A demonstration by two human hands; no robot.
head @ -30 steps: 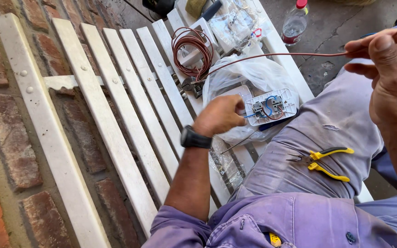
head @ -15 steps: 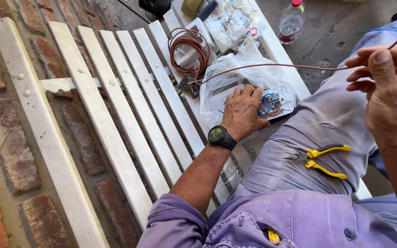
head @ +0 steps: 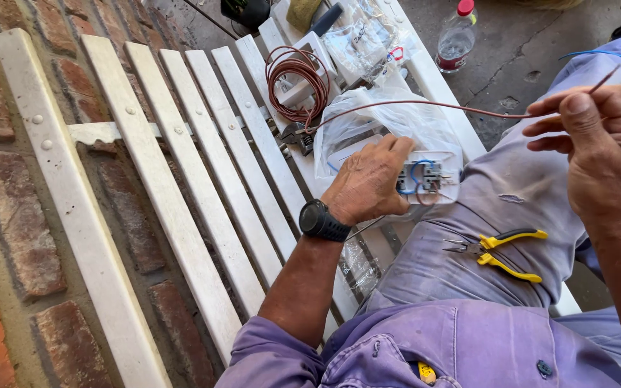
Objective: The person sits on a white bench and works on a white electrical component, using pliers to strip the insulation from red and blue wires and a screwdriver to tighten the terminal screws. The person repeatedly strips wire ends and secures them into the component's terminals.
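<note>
Left hand [head: 368, 179] closed around white socket box [head: 429, 179], at 12 o'clock from yellow pliers [head: 501, 251] on lap | right hand [head: 598, 144] at 3 o'clock, pinching brown wire [head: 425, 106] | wire coil [head: 296, 82] on white slatted worktop [head: 195, 144] at 11 o'clock

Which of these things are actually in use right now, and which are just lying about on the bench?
In use:
- left hand on the white wiring box
- right hand pinching the brown wire
- wire coil it runs from

Lying about:
- yellow-handled pliers on the lap
- plastic bottle
- clear bags
- white bench
</note>
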